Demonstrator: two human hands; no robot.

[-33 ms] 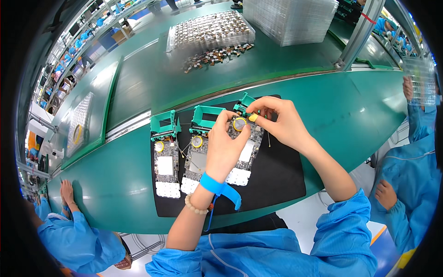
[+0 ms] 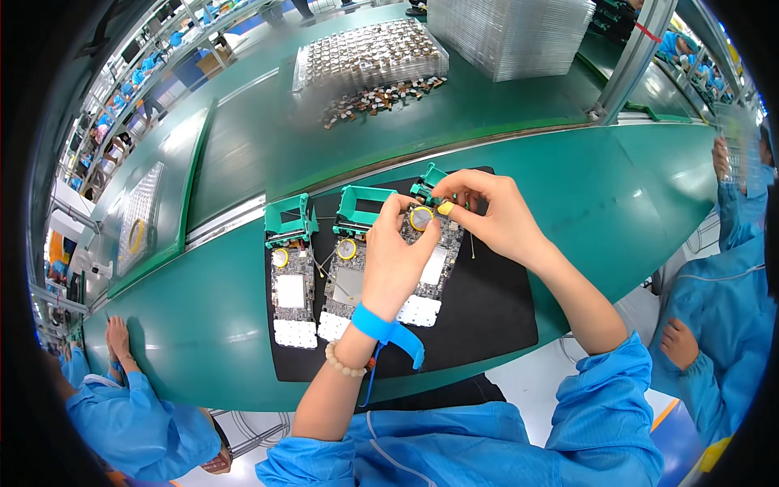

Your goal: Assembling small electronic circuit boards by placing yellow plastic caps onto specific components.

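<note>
My left hand [image 2: 403, 256] is closed on the rightmost circuit board [image 2: 434, 264], finger and thumb on either side of its round yellow-rimmed coin cell [image 2: 421, 217]. At the board's far end, my right hand [image 2: 499, 213] is pinched beside a green plastic frame [image 2: 431, 178]. A small yellow piece [image 2: 445, 208] shows at its thumb tip; what else the fingers hold is hidden. To the left lie two similar boards, the middle board [image 2: 347, 280] and the left board [image 2: 293, 292], attached to green frames [image 2: 365, 209]. A blue wrist strap [image 2: 372, 322] circles my left wrist.
The boards lie on a black mat [image 2: 487, 300] on a green bench [image 2: 211, 341]. Beyond a metal rail are a clear tray of parts [image 2: 373, 53], a pile of small parts [image 2: 381, 99] and stacked trays [image 2: 511, 36]. Co-workers in blue [image 2: 722, 300] sit on both sides.
The clear tray held up by the person on the right has shifted slightly and turned. My hands and the boards look unchanged.
</note>
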